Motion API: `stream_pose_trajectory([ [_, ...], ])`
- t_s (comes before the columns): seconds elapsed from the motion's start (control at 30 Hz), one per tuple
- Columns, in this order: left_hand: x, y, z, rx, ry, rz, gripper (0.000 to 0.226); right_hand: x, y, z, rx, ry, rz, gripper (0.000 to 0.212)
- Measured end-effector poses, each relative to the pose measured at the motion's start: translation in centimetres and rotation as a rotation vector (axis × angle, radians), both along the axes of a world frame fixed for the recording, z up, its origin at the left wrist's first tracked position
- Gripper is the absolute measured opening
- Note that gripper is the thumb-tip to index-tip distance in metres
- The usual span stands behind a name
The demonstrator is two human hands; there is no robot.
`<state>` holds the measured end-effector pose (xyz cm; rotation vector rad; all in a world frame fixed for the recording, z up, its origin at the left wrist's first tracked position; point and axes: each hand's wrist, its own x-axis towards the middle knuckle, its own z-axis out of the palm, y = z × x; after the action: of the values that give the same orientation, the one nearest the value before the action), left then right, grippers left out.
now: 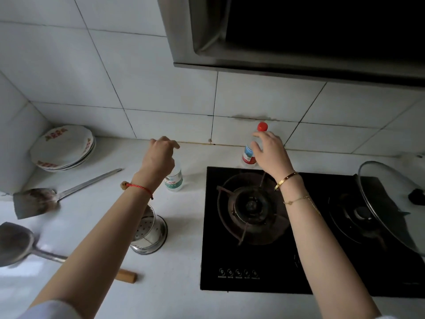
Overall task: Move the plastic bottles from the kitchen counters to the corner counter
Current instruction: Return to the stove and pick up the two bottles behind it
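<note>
Fingers on red-capped bottle, white counter

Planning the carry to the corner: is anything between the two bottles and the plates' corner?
Nothing stands upright between them. Left of the green-label bottle a metal spatula lies flat on the counter before the plates; the red-cap bottle must pass the other bottle.

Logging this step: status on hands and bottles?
Right hand closing around red-capped bottle, grip unconfirmed. Left hand over second bottle, no grasp seen. Nothing blocking.
</note>
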<state>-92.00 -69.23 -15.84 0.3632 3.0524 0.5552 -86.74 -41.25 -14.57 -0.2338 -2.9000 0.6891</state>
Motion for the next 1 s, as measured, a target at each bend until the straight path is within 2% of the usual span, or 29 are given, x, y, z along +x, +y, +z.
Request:
stream_pose_trajectory([
  [0.23,-1.4,0.2,-0.5,-0.023,-0.047,0.056,0.044,-4.8,3.3,-0.9,0.053,-0.032,-0.035,0.032],
  [0.4,-1.6,0.7,-0.3,0.019,-0.083,0.082,0.037,-7.3,4.2,-1.6,0.084,-0.058,-0.016,0.040],
  [0.6,-0.9,1.6,-0.4,0.061,-0.075,0.057,0.036,-9.0,4.3,-2.8,0.111,-0.145,-0.020,0.039],
  [0.87,0.3,1.4,0.0,0.079,-0.058,0.074,0.036,-8.7,3.6,-3.5,0.039,-0.017,-0.068,0.016],
  [1.0,0.8,1.2,0.6,0.080,-0.036,0.081,0.035,-7.7,3.2,-3.5,0.013,0.041,-0.041,0.014],
])
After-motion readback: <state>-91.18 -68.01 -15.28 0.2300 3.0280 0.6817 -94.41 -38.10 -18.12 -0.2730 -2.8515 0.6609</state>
